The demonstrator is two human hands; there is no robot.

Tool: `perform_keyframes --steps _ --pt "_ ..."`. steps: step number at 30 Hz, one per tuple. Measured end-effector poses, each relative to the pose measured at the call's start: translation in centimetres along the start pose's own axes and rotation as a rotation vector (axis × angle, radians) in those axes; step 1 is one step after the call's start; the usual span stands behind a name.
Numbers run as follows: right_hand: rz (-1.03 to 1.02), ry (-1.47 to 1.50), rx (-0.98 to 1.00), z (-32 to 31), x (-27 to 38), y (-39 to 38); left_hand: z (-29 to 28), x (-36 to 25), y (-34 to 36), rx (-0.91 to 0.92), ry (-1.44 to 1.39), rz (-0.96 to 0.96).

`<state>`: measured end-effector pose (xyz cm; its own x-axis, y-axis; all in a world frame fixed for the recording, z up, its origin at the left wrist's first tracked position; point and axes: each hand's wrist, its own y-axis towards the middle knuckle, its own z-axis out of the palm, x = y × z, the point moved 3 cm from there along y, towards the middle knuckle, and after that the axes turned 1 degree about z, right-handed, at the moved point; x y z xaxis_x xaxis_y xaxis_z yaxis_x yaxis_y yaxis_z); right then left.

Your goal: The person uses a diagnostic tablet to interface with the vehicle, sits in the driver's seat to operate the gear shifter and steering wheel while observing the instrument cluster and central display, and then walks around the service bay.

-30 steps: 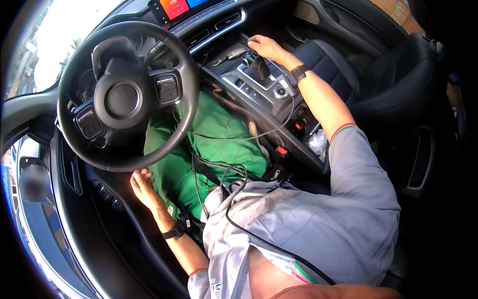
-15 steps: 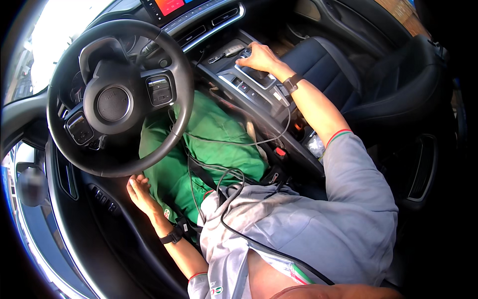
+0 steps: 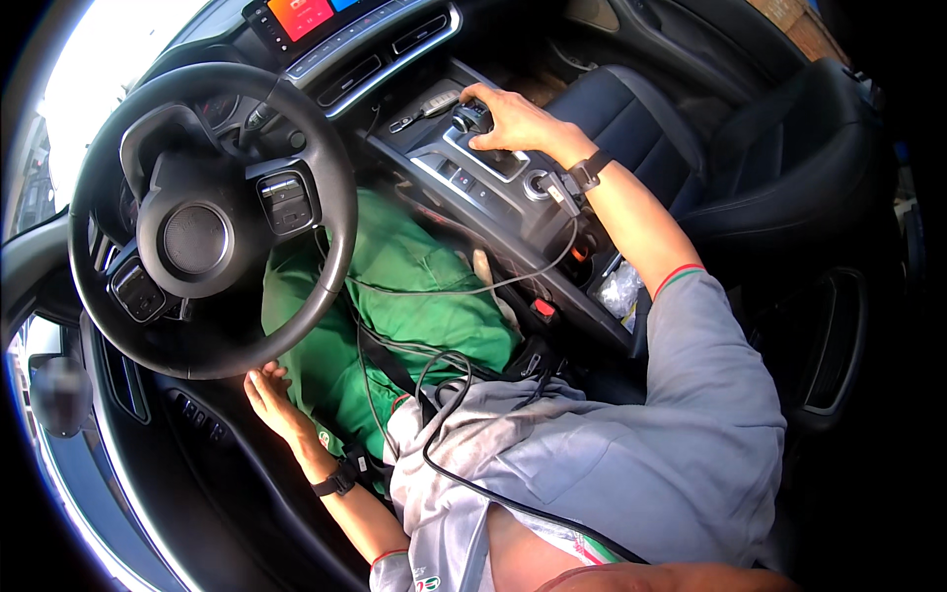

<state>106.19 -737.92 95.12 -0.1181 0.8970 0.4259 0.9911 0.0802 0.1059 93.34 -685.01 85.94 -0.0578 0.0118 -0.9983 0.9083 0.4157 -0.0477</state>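
My right hand (image 3: 513, 120) is around the gear lever (image 3: 472, 116) on the centre console. Its thumb is on the near side and its fingers reach over the far side, with the dark knob showing between them. Down at the bottom of the steering wheel (image 3: 347, 222), my left hand (image 3: 276, 403) is palm up with loosely bent fingers. Its fingertips are at the lower rim, not wrapped round it; whether they touch it I cannot tell. The wheel's spokes carry button pads.
A key fob (image 3: 402, 123) lies on the console ahead of the lever. A plug (image 3: 560, 192) with a cable sits behind it. Cables (image 3: 444, 360) cross my lap. A lit screen (image 3: 301, 20) is on the dashboard, and the passenger seat (image 3: 631, 123) is to the right.
The view has shifted, so the wheel appears lower and further left. More of the gear knob shows between my right thumb and fingers. My left hand stays by the lower rim.
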Motion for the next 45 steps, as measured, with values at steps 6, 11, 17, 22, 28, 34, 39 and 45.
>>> perform_keyframes --steps 6,11,17,22,28,34,39,45 --pt "-0.061 -0.146 -0.057 -1.5 0.2 1.0 0.6 -0.2 0.5 -0.003 -0.029 0.005" --pt "0.043 -0.187 0.048 -2.0 1.7 0.7 0.3 -0.1 0.3 -0.010 -0.067 0.020" --pt "0.010 -0.276 0.046 -2.0 2.0 -0.6 -0.4 -0.5 -0.1 -0.008 -0.059 0.015" --pt "0.031 -0.194 -0.006 -1.8 2.8 -2.5 -1.6 -0.7 0.2 -0.019 -0.063 0.009" --pt "-0.012 -0.166 -0.104 -3.0 4.0 -1.9 -1.7 0.2 0.5 -0.022 -0.064 0.004" --pt "-0.092 0.102 -0.409 -4.6 6.3 1.0 -1.9 -1.1 0.1 -0.033 -0.050 0.025" --pt "-0.085 0.219 -0.274 -2.1 10.3 4.3 -1.6 -2.3 -0.2 -0.021 -0.060 0.053" --pt "-0.248 0.037 -0.126 5.1 13.4 8.3 -0.1 -3.7 -1.4 -0.008 -0.045 0.063"
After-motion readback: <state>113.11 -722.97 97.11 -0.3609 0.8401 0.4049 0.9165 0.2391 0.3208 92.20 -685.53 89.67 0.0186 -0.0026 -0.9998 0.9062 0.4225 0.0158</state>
